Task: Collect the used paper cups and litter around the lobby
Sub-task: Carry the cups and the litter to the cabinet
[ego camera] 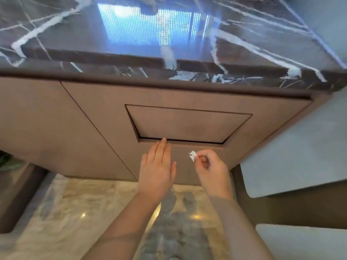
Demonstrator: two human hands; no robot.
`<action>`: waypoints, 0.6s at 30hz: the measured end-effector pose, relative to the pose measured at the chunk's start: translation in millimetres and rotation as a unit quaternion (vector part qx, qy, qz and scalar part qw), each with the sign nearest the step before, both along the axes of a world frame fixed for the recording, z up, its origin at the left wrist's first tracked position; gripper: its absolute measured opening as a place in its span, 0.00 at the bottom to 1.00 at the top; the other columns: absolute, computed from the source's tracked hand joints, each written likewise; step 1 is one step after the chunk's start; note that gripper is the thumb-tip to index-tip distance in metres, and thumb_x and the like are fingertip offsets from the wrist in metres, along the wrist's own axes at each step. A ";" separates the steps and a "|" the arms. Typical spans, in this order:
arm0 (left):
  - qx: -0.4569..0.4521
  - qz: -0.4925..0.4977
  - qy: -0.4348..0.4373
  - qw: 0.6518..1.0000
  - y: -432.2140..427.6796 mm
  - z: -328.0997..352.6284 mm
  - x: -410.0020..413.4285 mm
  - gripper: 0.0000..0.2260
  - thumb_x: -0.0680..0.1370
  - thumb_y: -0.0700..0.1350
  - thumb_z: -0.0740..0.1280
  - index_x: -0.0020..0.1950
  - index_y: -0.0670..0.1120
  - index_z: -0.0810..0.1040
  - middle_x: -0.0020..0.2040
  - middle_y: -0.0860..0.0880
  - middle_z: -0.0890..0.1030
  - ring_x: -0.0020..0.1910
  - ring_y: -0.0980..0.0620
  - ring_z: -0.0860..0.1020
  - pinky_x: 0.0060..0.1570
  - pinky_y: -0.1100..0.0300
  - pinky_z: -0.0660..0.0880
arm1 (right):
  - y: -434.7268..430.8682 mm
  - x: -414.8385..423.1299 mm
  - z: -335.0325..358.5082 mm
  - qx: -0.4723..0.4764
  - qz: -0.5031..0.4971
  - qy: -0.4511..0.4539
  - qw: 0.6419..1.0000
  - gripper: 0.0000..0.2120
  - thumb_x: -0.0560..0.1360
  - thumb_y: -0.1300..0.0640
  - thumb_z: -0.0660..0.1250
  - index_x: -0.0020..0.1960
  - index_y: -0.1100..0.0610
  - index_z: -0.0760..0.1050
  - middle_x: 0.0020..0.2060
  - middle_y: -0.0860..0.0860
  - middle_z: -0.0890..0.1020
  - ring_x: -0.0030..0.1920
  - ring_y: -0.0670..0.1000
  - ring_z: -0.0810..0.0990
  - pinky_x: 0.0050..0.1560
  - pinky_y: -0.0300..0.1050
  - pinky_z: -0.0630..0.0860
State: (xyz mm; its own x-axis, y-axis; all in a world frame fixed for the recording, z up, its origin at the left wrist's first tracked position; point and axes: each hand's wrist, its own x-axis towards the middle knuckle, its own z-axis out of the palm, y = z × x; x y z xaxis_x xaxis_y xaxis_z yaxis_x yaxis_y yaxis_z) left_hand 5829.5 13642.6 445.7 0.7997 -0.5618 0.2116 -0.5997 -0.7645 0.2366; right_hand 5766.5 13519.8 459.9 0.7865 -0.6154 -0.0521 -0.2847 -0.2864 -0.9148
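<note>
Nearest: marble floor (pixel 75 203), both forearms reaching forward over it.

Right hand (pixel 212 169) is curled, thumb and forefinger pinched shut on a small white paper scrap (pixel 193 155). The scrap sticks out past the fingertips, just below and right of the flap's bottom edge. Grip is a tip pinch on one corner only.

Left hand (pixel 157 169) is flat and open, holding nothing, fingers together, middle fingertip at the lower lip of the recessed flap panel (pixel 187 124) in the tan cabinet front (pixel 56 128). Can't tell if it's actually touching or just short of it. A dark gap shows along the flap's bottom edge, so it looks like a push-in waste door. That's my read; what's behind it isn't visible.

Above: dark veined stone countertop (pixel 169 44) overhanging the cabinet, with glare from a bright window reflection.

Risks from here, as I judge them:
- Scrap is light and barely held. Any jolt or draught when the flap swings and it drops to the floor, where white on pale marble is easy to miss.
- Left hand pushes near the flap's left corner, off-centre. Flap may open only partly, leaving a narrow slot on the right side.
- If the flap is sprung, letting go early could trap the right fingers or flick the scrap back out.
- Scrap may catch on the lip and hang there instead of falling in.
</note>
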 end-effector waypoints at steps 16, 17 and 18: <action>0.016 0.018 -0.053 0.998 -6.4 -31.9 35.3 0.26 0.68 0.44 0.74 0.64 0.37 0.73 0.66 0.40 0.73 0.63 0.40 0.74 0.56 0.41 0.72 | 3.9 50.5 -49.7 0.066 -0.062 -0.049 0.995 0.06 0.75 0.61 0.64 0.41 0.52 0.73 0.32 0.46 0.75 0.30 0.34 0.72 0.32 0.26 0.68; 0.015 0.019 -0.055 0.998 -8.0 -31.7 38.4 0.26 0.68 0.44 0.73 0.64 0.38 0.73 0.66 0.41 0.73 0.63 0.40 0.74 0.56 0.42 0.72 | 2.7 54.1 -51.0 0.066 -0.066 -0.048 0.995 0.06 0.75 0.61 0.64 0.42 0.52 0.73 0.32 0.46 0.75 0.30 0.34 0.72 0.32 0.26 0.68; 0.014 0.020 -0.055 0.998 -10.3 -31.3 41.7 0.26 0.69 0.44 0.73 0.64 0.38 0.73 0.66 0.41 0.73 0.63 0.40 0.74 0.56 0.42 0.72 | 0.8 57.4 -52.1 0.062 -0.069 -0.048 0.995 0.05 0.75 0.61 0.64 0.42 0.53 0.73 0.32 0.46 0.76 0.30 0.34 0.72 0.32 0.25 0.68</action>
